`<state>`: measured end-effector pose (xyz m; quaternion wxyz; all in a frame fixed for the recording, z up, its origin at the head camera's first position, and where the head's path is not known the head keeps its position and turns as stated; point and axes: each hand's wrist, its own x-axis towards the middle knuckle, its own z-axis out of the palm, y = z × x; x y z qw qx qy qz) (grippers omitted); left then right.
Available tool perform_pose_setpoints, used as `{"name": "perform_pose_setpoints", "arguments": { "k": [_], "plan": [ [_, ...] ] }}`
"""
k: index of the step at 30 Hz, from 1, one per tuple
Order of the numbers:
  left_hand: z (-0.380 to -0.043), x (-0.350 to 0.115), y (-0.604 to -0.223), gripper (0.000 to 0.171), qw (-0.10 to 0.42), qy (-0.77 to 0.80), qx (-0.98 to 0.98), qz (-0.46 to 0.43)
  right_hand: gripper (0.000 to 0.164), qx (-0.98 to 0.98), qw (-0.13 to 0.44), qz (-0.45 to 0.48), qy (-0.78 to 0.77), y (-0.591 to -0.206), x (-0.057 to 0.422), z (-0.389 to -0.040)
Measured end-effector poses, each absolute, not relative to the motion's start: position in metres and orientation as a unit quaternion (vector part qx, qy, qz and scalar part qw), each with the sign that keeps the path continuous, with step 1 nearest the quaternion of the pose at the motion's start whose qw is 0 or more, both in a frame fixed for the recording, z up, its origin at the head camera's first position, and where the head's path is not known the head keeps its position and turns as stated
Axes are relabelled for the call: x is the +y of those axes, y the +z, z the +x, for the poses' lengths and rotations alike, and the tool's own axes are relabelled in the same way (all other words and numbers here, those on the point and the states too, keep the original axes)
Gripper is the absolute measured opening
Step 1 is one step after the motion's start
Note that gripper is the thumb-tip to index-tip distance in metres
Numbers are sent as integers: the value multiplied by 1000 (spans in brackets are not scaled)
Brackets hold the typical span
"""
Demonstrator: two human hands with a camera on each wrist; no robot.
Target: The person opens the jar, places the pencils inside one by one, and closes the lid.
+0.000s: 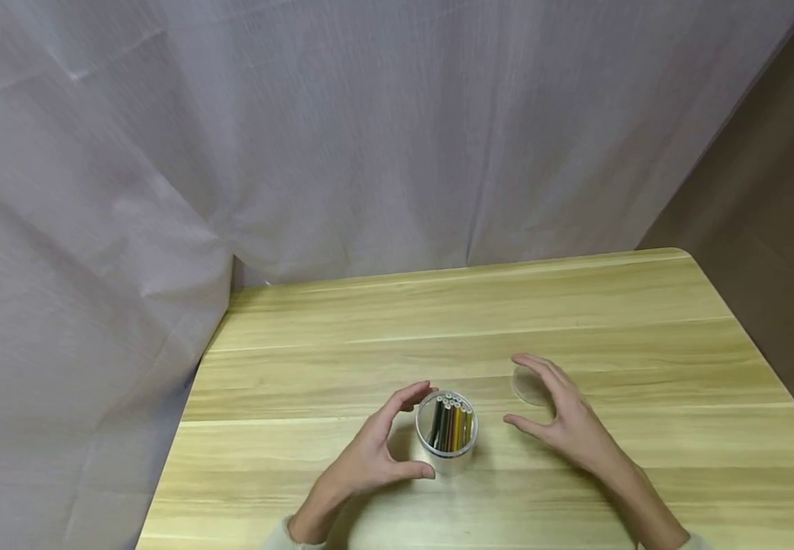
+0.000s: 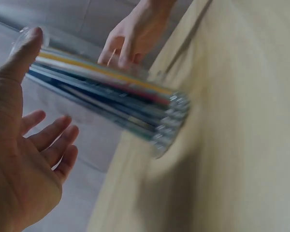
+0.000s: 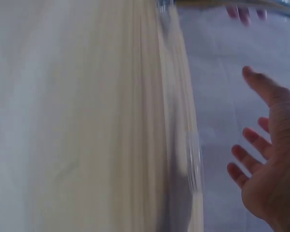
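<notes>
A clear plastic tube of colored pencils point(image 1: 447, 428) stands upright near the front of the table, the pencil ends showing through its round top. Around its left side curves my left hand point(image 1: 372, 451), thumb and fingers spread. In the left wrist view the thumb overlaps the upper part of the pencil tube point(image 2: 101, 89); whether it touches I cannot tell. Off to the right, my right hand point(image 1: 569, 416) is spread with nothing in it. Beside its fingers a clear round lid point(image 1: 529, 387) lies on the table; the right wrist view also shows this lid point(image 3: 195, 162).
The wood-grain table point(image 1: 301, 328) has a rounded far right corner. A pale grey cloth point(image 1: 342, 153) hangs behind it and along the left side. Darker cloth point(image 1: 768, 191) covers the right side.
</notes>
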<state>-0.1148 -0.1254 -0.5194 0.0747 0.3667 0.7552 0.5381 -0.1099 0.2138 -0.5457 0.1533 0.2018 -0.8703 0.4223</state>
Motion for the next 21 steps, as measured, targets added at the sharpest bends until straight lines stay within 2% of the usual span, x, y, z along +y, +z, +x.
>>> {"name": "perform_pose_setpoints", "arguments": {
  "k": [6, 21],
  "plan": [
    [-101, -116, -533, 114, 101, 550, 767, 315, 89, -899, 171, 171, 364, -549, 236, -126],
    [-95, -102, -552, 94, 71, 575, 760, 295, 87, -915, 133, 166, 342, -570, 248, -137]
  ]
}}
